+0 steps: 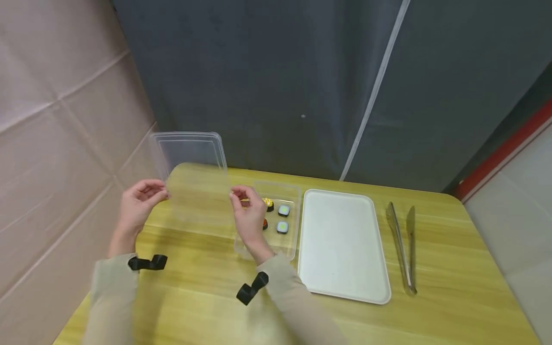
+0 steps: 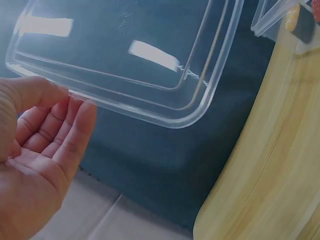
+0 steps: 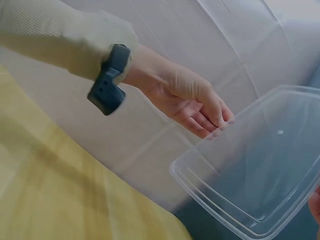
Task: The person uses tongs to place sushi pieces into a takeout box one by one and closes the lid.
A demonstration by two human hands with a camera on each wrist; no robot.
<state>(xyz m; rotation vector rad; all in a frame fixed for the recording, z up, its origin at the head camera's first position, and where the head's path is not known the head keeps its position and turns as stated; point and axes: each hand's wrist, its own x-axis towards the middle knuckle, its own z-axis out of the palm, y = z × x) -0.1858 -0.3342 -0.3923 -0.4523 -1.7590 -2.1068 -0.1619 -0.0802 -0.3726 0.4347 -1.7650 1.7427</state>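
Note:
A clear plastic lid is held up, tilted, over the left part of the table, between both hands. My left hand pinches its left edge between thumb and fingers, as the left wrist view shows closely. On the opposite edge, my right hand pinches the lid with thumb and fingertips. Behind the right hand stands a clear plastic container without a cover. Several small sushi pieces sit inside it, some partly hidden by that hand.
A white rectangular tray lies just right of the container. Farther right are metal tongs on the wooden table. A dark curtain hangs behind the table, and a pale wall covering borders its left side.

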